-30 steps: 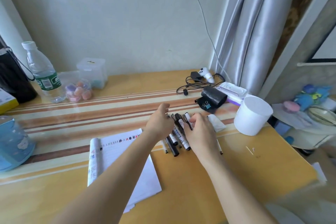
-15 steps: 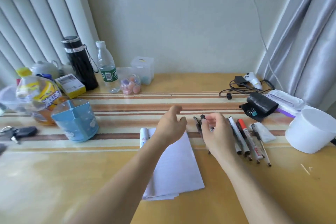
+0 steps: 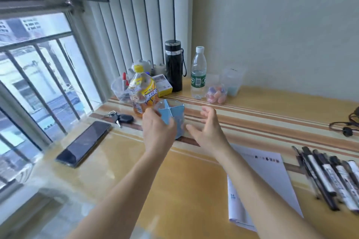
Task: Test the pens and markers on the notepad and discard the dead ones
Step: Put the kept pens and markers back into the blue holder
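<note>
Person's L hand [image 3: 157,132] curls its fingers round a blue pen holder [image 3: 173,111] mid-desk, prob. to sort pens into. R hand [image 3: 207,132] hovers beside it, fingers spread, empty. The pens & markers [image 3: 330,177] lie in a row at far right, beside the notepad [image 3: 269,172].

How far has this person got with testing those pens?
Barely started, it seems. Done: the pens and markers lie in a row beside the notepad. In hand: the left hand grips the blue pen holder, with the right hand open beside it; neither holds a pen. Left: no test scribbles show on the paper, so testing and discarding look undone.
</note>
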